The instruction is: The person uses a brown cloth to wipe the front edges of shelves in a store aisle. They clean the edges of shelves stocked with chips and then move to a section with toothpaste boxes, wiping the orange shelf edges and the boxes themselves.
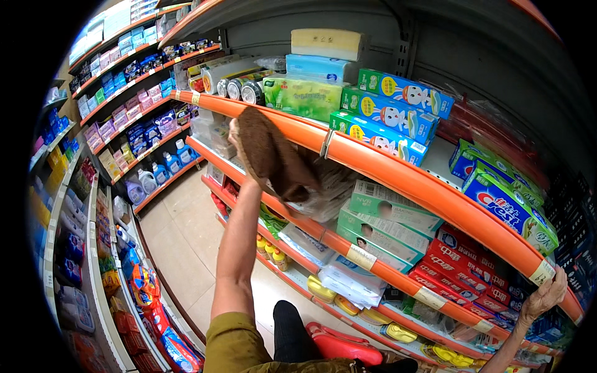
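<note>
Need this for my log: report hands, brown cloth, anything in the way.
Left hand holds brown cloth, fingers mostly hidden. Right hand on orange shelf edge. Green pack close to cloth.

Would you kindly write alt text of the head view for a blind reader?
A person's left hand holds a brown cloth by an orange shop shelf edge, while the right hand rests on that edge farther right. Behind it lie blue boxes; bottles stand on another shelf at left.

An olive-green, short-sleeved top [235, 342] is worn with dark, nearly black trousers [293, 328].
</note>
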The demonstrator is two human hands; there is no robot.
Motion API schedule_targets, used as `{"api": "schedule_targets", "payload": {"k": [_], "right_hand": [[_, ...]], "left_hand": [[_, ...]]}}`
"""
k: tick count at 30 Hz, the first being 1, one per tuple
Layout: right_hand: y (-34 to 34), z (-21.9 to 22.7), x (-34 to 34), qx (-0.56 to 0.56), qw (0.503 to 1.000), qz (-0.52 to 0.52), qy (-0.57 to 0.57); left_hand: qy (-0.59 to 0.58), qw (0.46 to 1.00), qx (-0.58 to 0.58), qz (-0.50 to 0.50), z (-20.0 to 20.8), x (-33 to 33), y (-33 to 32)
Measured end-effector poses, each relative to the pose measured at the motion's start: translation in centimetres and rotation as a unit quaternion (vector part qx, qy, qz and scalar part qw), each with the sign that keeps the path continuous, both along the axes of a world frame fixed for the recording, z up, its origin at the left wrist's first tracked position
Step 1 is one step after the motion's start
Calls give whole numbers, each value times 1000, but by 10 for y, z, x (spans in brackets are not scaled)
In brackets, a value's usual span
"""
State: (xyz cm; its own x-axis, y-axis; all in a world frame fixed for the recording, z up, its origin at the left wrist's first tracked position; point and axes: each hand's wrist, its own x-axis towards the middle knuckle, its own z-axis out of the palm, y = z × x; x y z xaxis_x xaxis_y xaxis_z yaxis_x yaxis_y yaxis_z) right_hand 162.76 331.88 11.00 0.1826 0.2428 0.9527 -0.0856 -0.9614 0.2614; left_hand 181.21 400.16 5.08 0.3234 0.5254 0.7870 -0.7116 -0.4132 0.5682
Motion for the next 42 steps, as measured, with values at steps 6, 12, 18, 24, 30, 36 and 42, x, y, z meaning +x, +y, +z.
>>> {"api": "schedule_targets", "payload": {"k": [6,12,18,24,30,36,42], "right_hand": [[2,-5,5,-1,1000,0,-7],[1,2,0,-28,1000,-5,-12],[17,2,4,-9,1000,21,-14],[22,11,-1,-9,999,41,-27],[34,12,-3,27,998,46,-16],[37,14,-6,35,998,50,-10],[38,12,-8,59,997,57,-2]], "left_hand": [[166,853,336,363,-6,44,149],[130,844,338,396,24,39,98],[77,962,173,197,14,7,51],[-16,998,17,-52,31,-47,-80],[-16,965,211,155,31,-68,-167],[-113,878,391,253,40,-95,-226],[-145,879,426,157,45,-115,-302]]}}
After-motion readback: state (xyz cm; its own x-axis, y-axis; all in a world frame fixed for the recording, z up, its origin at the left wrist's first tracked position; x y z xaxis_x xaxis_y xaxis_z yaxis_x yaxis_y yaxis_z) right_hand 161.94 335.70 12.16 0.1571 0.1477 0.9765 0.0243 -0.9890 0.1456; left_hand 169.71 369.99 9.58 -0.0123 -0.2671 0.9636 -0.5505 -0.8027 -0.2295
